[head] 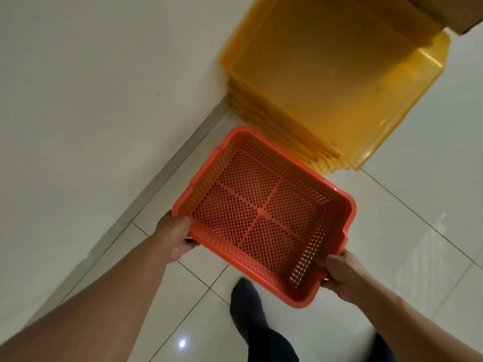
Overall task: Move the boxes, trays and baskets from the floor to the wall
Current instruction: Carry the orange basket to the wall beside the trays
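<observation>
An empty orange perforated basket (pixel 264 212) hangs above the tiled floor, close to the wall. My left hand (pixel 173 237) grips its near left corner, thumb over the rim. My right hand (pixel 339 275) grips its near right corner the same way. Just beyond the basket, a stack of several yellow translucent trays (pixel 337 82) leans against the wall (pixel 91 100).
A cardboard box (pixel 452 14) shows at the top right, over the trays. A grey skirting strip (pixel 167 165) runs along the wall's foot. My dark-socked foot (pixel 247 304) stands on the glossy white tiles (pixel 418 231) below the basket.
</observation>
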